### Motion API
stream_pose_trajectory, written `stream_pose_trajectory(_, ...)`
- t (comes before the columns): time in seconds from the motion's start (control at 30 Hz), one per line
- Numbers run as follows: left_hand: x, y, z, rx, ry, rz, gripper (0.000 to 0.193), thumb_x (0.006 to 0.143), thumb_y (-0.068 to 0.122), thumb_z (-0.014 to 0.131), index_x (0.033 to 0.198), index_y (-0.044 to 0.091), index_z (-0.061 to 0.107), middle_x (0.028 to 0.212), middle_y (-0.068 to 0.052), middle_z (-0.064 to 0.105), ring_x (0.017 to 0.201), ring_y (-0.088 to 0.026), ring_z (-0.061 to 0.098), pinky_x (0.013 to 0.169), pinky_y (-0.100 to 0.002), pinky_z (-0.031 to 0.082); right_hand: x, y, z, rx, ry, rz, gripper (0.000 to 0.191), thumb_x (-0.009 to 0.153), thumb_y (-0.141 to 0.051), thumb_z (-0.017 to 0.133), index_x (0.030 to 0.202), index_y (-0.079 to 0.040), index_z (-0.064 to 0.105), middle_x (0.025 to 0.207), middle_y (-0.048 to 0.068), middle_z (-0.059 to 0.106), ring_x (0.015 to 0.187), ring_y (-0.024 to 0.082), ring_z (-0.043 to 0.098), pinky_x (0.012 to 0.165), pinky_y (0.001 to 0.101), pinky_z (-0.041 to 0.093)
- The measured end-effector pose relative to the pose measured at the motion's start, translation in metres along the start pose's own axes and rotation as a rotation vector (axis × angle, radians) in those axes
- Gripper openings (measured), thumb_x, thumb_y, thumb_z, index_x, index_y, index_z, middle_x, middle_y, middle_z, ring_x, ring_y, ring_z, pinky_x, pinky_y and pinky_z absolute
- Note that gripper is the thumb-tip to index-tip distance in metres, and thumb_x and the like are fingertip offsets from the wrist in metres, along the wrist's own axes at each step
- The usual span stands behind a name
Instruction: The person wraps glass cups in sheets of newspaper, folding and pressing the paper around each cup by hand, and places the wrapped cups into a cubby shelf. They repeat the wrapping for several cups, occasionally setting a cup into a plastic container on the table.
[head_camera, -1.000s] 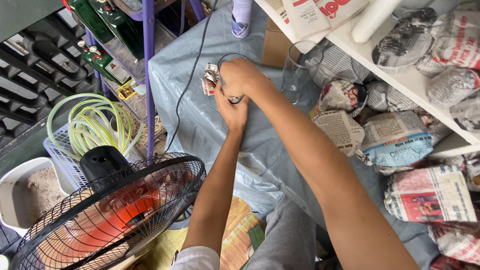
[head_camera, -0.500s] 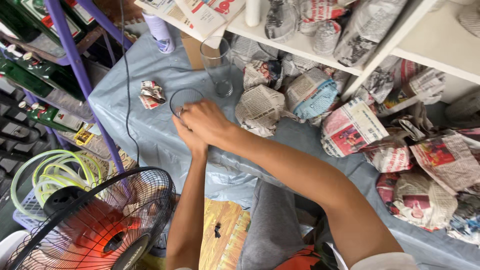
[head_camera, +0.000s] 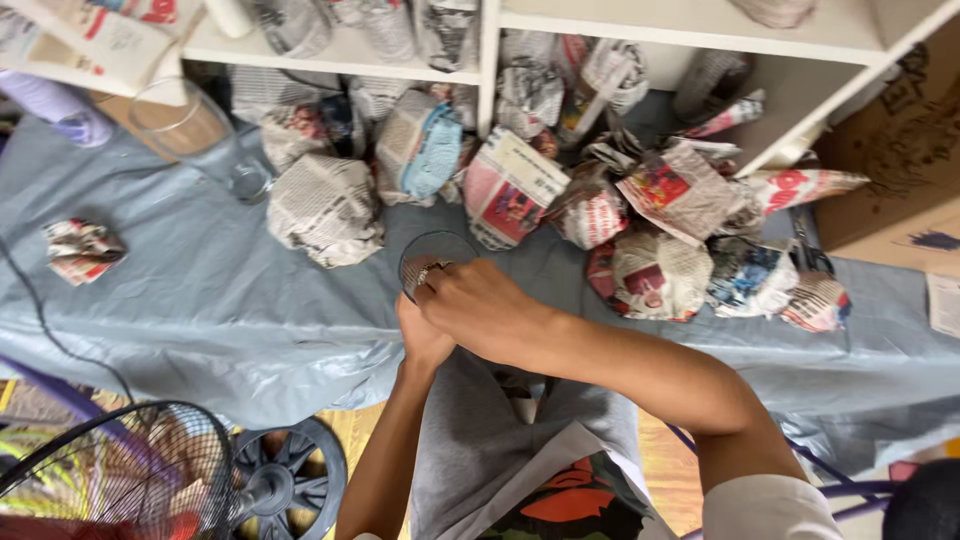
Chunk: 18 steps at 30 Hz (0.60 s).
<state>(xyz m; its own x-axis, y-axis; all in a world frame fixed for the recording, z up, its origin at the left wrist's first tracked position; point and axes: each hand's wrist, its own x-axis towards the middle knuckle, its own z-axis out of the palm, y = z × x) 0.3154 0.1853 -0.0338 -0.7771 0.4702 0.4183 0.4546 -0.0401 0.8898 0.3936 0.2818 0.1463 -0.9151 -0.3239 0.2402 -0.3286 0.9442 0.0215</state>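
A clear drinking glass stands on the grey-blue sheet, seen from above as a round rim. My left hand grips it from below, mostly hidden under my right hand, whose fingers curl over the near rim; a ring shows on one finger. Several objects wrapped in newspaper lie just beyond the glass: one bundle to the left, another bundle behind it, and a round bundle to the right.
A second clear glass stands at the back left. A crumpled newspaper ball lies far left. White shelves hold more wrapped items. A floor fan sits bottom left, a cardboard box at right.
The view swung to the right along the sheet. Both hands with the glass now sit in front of the pile of wrapped bundles; the fan has slid to the lower left.
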Motion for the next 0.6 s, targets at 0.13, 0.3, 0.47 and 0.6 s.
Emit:
stream_pose_trajectory(0.13, -0.003, -0.004, 0.057, -0.096, -0.064, 0.063, 0.024, 0.077, 0.013, 0.08, 0.091, 0.0, 0.066, 0.087, -0.01, 0.072, 0.08, -0.021, 0.07, 0.067, -0.037, 0.053, -0.035, 0.025, 0.006, 0.033, -0.229, 0.175, 0.005, 0.081, -0.01, 0.071, 0.082, -0.005, 0.073, 0.086, 0.016, 0.073, 0.083, 0.03, 0.073, 0.065, 0.0432, 0.055)
stream_pose_trajectory(0.3, -0.007, -0.004, 0.092, -0.192, -0.059, 0.029, 0.027, 0.082, 0.011, 0.078, 0.103, 0.001, 0.064, 0.099, -0.01, 0.071, 0.092, -0.018, 0.068, 0.076, -0.036, 0.054, -0.069, 0.036, 0.019, 0.054, -0.005, 0.237, 0.019, 0.079, -0.012, 0.073, 0.095, -0.002, 0.072, 0.106, 0.015, 0.072, 0.106, 0.03, 0.068, 0.087, 0.0436, 0.055)
stream_pose_trajectory(0.47, 0.005, 0.026, 0.095, -0.442, -0.052, 0.025, 0.047, 0.079, 0.012, 0.082, 0.118, 0.003, 0.057, 0.113, -0.004, 0.066, 0.103, -0.011, 0.064, 0.086, -0.03, 0.054, -0.106, 0.049, 0.015, 0.205, 0.449, 0.222, 0.046, 0.088, -0.022, 0.077, 0.129, -0.004, 0.068, 0.134, 0.012, 0.064, 0.14, 0.032, 0.05, 0.119, 0.0493, 0.041)
stream_pose_trajectory(0.6, 0.005, 0.046, 0.094, -0.402, -0.097, -0.112, 0.042, 0.076, 0.002, 0.089, 0.11, 0.0, 0.064, 0.103, -0.001, 0.067, 0.091, -0.008, 0.062, 0.083, -0.025, 0.054, -0.141, 0.081, 0.01, 0.134, 0.593, 0.496, 0.046, 0.092, -0.031, 0.077, 0.133, -0.012, 0.067, 0.142, 0.011, 0.06, 0.145, 0.034, 0.044, 0.122, 0.055, 0.033)
